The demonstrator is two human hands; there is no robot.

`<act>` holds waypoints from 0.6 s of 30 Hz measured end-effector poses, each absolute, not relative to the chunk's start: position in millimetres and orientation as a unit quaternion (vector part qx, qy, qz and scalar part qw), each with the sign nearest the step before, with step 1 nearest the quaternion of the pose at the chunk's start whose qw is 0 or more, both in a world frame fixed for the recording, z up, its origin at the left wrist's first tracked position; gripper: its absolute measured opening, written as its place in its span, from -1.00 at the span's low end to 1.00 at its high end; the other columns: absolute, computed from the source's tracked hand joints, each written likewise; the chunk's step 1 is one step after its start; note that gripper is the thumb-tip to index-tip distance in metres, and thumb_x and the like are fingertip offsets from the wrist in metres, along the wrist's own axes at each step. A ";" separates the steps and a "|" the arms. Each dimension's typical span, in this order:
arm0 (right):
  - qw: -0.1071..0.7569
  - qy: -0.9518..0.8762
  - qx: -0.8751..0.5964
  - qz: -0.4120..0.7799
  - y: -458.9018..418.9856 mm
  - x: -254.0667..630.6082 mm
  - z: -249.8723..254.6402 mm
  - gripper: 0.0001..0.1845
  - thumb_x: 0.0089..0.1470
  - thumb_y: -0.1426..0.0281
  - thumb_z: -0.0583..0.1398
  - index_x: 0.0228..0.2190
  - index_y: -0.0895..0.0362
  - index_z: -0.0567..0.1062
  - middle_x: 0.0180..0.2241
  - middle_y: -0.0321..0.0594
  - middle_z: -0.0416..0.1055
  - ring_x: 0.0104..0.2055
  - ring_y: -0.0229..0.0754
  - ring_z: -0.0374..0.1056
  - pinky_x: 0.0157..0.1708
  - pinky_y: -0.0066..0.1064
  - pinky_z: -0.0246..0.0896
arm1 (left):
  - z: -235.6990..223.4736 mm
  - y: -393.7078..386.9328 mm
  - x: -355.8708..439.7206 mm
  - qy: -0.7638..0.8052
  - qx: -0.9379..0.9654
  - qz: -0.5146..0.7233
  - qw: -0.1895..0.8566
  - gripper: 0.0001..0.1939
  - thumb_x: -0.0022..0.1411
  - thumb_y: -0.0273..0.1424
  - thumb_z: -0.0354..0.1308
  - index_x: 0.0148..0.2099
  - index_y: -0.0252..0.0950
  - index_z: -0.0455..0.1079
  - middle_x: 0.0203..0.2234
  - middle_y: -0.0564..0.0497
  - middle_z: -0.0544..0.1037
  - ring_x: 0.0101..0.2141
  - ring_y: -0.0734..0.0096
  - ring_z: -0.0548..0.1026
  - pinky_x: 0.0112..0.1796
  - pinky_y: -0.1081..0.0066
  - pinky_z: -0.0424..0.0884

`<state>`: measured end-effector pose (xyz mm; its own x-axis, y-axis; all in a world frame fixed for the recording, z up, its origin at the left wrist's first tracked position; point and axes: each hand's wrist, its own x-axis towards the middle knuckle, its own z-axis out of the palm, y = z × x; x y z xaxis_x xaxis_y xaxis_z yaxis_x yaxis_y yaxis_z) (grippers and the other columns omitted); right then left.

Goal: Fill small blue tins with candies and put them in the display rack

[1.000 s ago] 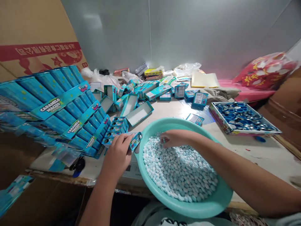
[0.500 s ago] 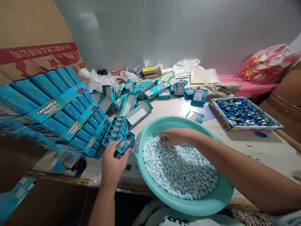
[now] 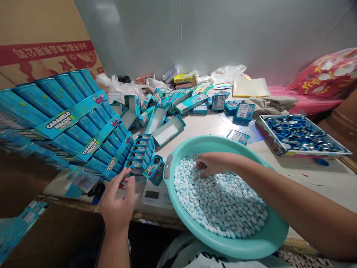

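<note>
My left hand (image 3: 118, 203) is in the air at the table's front edge, thumb and forefinger apart, holding nothing. Just beyond it, a small blue tin (image 3: 155, 169) with two round openings on top rests at the back of a white digital scale (image 3: 156, 195). A row of similar small boxes (image 3: 138, 154) stands beside that tin. My right hand (image 3: 209, 164) is down in a turquoise basin (image 3: 225, 254), its fingers curled at the surface of pale blue and white candies (image 3: 223, 208). What those fingers hold is hidden.
Stacked blue display boxes (image 3: 75, 119) rise on the left before a large cardboard carton (image 3: 50, 26). Opened blue cartons (image 3: 169, 130) lie in a heap at the back. A shallow box (image 3: 302, 137) of blue and silver pieces sits right. A red patterned bag (image 3: 326, 76) is behind it.
My left hand has let go of the blue tin, which now stands on the scale, and has drawn back to the left. My right hand stays among the candies. The view has shifted slightly left.
</note>
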<state>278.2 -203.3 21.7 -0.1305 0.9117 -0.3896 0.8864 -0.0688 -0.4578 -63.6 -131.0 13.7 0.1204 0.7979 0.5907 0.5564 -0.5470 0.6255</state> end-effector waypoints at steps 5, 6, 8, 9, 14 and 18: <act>-0.008 -0.677 -0.648 0.350 -200.4 280.2 28.4 -0.82 0.03 0.46 0.42 -0.28 0.08 0.59 -0.34 -0.33 0.48 -0.36 -0.16 0.36 -0.48 -0.44 0.07 | 10.1 -122.4 -94.8 0.557 0.680 0.452 0.150 -0.67 0.35 -0.21 0.10 0.06 -0.20 0.53 -0.09 -0.03 0.62 -0.17 0.27 0.60 -0.11 0.31 0.51; -0.015 -0.676 -0.644 0.358 -199.6 280.9 29.4 -0.83 0.03 0.43 0.42 -0.28 0.07 0.60 -0.32 -0.34 0.49 -0.35 -0.16 0.37 -0.47 -0.44 0.08 | 9.4 -121.7 -98.8 0.574 0.677 0.434 0.155 -0.67 0.36 -0.20 0.10 0.06 -0.16 0.53 -0.08 -0.01 0.63 -0.16 0.28 0.60 -0.11 0.33 0.51; -0.025 -0.675 -0.640 0.366 -198.1 282.4 30.6 -0.84 0.04 0.41 0.42 -0.29 0.06 0.60 -0.31 -0.36 0.49 -0.33 -0.17 0.37 -0.46 -0.46 0.08 | 8.5 -122.4 -103.7 0.592 0.675 0.411 0.161 -0.67 0.36 -0.19 0.09 0.08 -0.12 0.51 -0.09 0.04 0.63 -0.12 0.28 0.60 -0.12 0.35 0.50; -0.027 -0.675 -0.640 0.367 -197.6 283.2 30.8 -0.85 0.05 0.42 0.41 -0.29 0.06 0.60 -0.31 -0.37 0.49 -0.33 -0.18 0.37 -0.46 -0.46 0.08 | 8.3 -123.5 -104.7 0.592 0.676 0.408 0.161 -0.66 0.36 -0.19 0.09 0.09 -0.11 0.51 -0.08 0.05 0.63 -0.11 0.29 0.60 -0.12 0.36 0.49; -0.020 -0.677 -0.648 0.349 -197.3 286.0 30.4 -0.86 0.08 0.41 0.37 -0.27 0.07 0.58 -0.32 -0.38 0.47 -0.35 -0.20 0.35 -0.45 -0.45 0.07 | 11.4 -130.5 -103.5 0.565 0.700 0.419 0.119 -0.66 0.36 -0.21 0.08 0.10 -0.13 0.50 -0.08 0.03 0.63 -0.14 0.30 0.60 -0.08 0.34 0.46; -0.012 -0.679 -0.652 0.338 -198.1 286.9 30.1 -0.89 0.11 0.38 0.36 -0.27 0.07 0.57 -0.33 -0.37 0.46 -0.36 -0.20 0.34 -0.46 -0.44 0.06 | 21.5 -132.0 -104.8 0.551 0.721 0.412 0.080 -0.66 0.37 -0.22 0.07 0.07 -0.17 0.52 -0.09 0.02 0.62 -0.15 0.30 0.59 -0.07 0.34 0.44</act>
<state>286.9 -198.1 30.1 -0.1502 0.8764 -0.4575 0.8931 -0.0782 -0.4429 -104.8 -132.0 21.5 0.0539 0.8609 0.5060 0.7282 -0.3806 0.5699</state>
